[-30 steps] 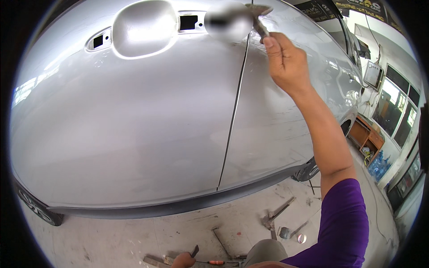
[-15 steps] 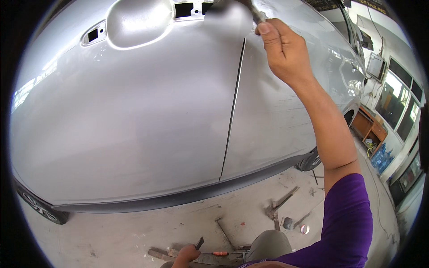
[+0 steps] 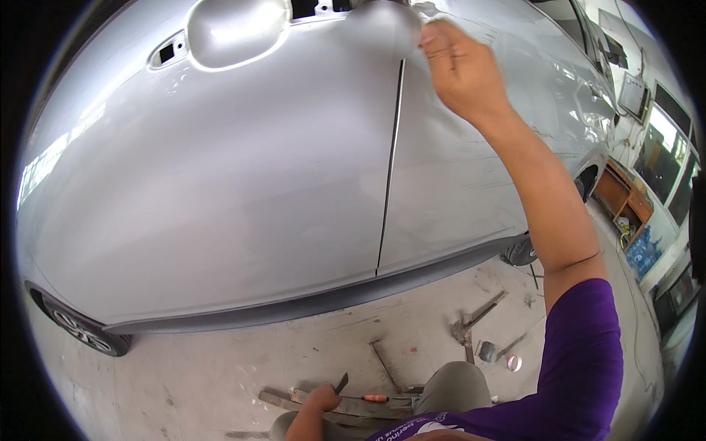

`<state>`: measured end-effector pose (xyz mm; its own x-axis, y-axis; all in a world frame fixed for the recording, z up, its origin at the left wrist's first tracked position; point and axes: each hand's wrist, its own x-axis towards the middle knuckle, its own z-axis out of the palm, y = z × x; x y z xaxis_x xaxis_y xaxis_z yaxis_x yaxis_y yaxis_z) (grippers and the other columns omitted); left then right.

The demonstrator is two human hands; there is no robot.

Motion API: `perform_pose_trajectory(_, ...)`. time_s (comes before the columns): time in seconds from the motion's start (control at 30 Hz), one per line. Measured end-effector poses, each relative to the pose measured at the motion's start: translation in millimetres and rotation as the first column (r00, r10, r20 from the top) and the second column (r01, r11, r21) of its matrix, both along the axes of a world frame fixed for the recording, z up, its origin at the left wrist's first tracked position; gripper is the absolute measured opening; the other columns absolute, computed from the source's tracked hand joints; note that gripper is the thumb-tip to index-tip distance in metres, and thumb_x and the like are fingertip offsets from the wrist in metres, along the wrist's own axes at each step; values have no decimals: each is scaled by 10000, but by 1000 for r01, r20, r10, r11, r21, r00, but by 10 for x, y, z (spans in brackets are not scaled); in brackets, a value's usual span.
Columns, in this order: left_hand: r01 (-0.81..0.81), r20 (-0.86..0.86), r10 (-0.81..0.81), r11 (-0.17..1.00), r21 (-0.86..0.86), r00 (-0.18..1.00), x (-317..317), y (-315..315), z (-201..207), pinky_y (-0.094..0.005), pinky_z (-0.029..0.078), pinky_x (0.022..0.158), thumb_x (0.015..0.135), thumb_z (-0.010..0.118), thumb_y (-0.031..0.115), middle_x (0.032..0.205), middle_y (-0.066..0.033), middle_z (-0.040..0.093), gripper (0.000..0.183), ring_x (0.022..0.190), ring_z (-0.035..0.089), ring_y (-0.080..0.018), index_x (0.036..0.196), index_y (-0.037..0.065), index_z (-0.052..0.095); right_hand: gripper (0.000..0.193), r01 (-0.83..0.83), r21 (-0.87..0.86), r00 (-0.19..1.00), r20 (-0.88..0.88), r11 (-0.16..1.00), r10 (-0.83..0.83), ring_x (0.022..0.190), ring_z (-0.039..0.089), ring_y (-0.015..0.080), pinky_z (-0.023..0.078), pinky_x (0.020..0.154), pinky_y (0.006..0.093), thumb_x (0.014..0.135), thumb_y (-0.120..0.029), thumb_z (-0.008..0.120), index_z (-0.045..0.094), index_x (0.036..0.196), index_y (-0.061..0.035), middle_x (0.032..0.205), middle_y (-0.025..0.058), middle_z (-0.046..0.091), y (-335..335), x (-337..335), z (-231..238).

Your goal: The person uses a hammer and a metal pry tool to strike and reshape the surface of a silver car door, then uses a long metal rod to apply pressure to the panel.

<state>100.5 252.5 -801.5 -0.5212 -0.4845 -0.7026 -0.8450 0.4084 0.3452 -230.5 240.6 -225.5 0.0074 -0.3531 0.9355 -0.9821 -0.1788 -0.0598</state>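
Note:
A silver car side fills most of the view, with a front door panel (image 3: 243, 169) and a rear door panel (image 3: 448, 191) meeting at a dark vertical seam (image 3: 392, 147). My right hand (image 3: 467, 73) is raised near the seam's top, thumb and fingers closed. The worn tool handle in it is mostly hidden now behind the fingers and a blurred patch. Low down, near my knees, my left hand (image 3: 321, 399) is closed around a short, dark flat tool (image 3: 342, 382), whose end sticks out upward. The door handle recess (image 3: 239, 33) has its outer handle off.
On the floor lie a hammer-like tool (image 3: 463, 332), a dark block (image 3: 486, 351), a tape roll (image 3: 514, 363), a bent rod (image 3: 384, 364), an orange-handled tool (image 3: 376, 398) and wooden strips (image 3: 279, 399). A brown cabinet (image 3: 621, 195) and blue bottles (image 3: 644, 252) stand at the right.
The whole view has shifted a little, so the floor and tools sit higher. My right hand has moved slightly up, and the handle that showed above it is now mostly hidden.

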Motion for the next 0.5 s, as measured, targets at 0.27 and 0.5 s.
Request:
perform_pose_trajectory(0.27,-4,-20,4,1000,-4,1000,-58,32,96,-455,464,991,821,600,336,1210,-230,630,486,1158,588,-377,1186,16,618,455,54,0,995,-88,999,-54,537,558,251,460,560,375,1001,-446,468,629,895,-33,567,89,543,-154,-36,-24)
perform_pose_trajectory(0.5,12,-29,-12,1000,-14,1000,-39,-1,67,-454,477,974,821,612,341,1206,-224,635,471,1147,598,-368,1166,22,643,385,-139,-180,989,-71,974,128,551,418,76,377,539,244,1024,-388,492,618,910,-42,590,-20,466,-118,199,-3)
